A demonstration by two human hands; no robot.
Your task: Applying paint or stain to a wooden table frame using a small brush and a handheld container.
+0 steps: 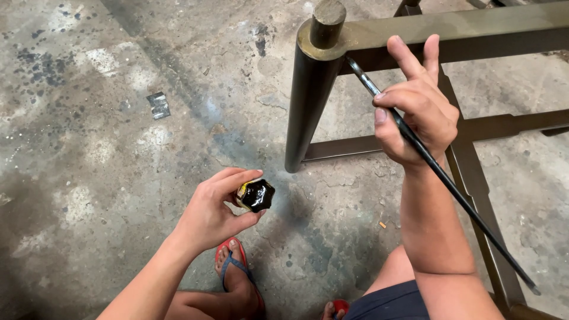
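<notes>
My right hand grips a long thin black paintbrush like a pen. Its tip touches the top rail of a dark brown wooden frame, just right of the round leg with a peg on top. My left hand holds a small container of glossy black paint out over the floor, below and left of the leg. The brush handle runs down to the lower right past my forearm.
The stained concrete floor spreads out to the left. A small scrap of metal lies on it at the upper left. My foot in a red and blue sandal shows at the bottom. Lower rails of the frame cross on the right.
</notes>
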